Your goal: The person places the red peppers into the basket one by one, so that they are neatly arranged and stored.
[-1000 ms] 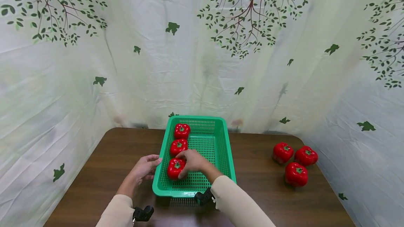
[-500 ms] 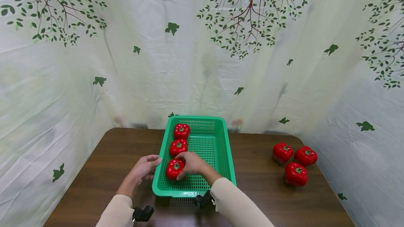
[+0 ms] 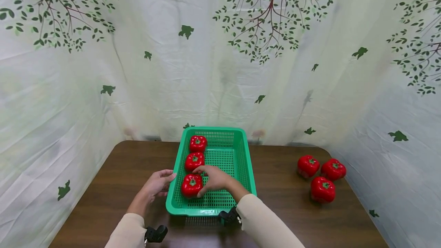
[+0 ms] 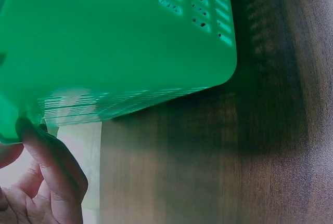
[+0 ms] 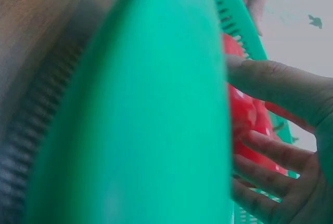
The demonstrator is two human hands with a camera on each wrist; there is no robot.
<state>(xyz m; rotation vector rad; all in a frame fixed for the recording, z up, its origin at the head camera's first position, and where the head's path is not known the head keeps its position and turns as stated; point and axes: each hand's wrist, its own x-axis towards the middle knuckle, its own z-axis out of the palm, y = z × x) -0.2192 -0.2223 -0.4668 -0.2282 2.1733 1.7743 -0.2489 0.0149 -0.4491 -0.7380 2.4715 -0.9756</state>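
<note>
In the head view, a green plastic basket [image 3: 247, 163] holds three red bell peppers in a column along its left side: a far one [image 3: 198, 143], a middle one [image 3: 194, 161] and a near one [image 3: 191, 186]. My right hand [image 3: 217, 179] is inside the basket at the near pepper's right side, thumb and forefinger spread loosely about it. In the right wrist view its fingers [image 5: 276, 151] look apart and relaxed, partly hidden by the basket wall. My left hand [image 3: 158, 183] holds the basket's left rim between thumb and fingers; the left wrist view shows bent fingers [image 4: 54, 167] at that rim.
Three more red bell peppers [image 3: 322, 190] stand grouped on the right of the brown wooden table [image 3: 275, 209]. A white curtain [image 3: 227, 87] printed with leaves and branches hangs behind and beside the table. Each wrist wears a black camera.
The near pepper shifted slightly left, then my right hand loosened and drew a little to the right, away from it. My left hand stays on the basket rim.
</note>
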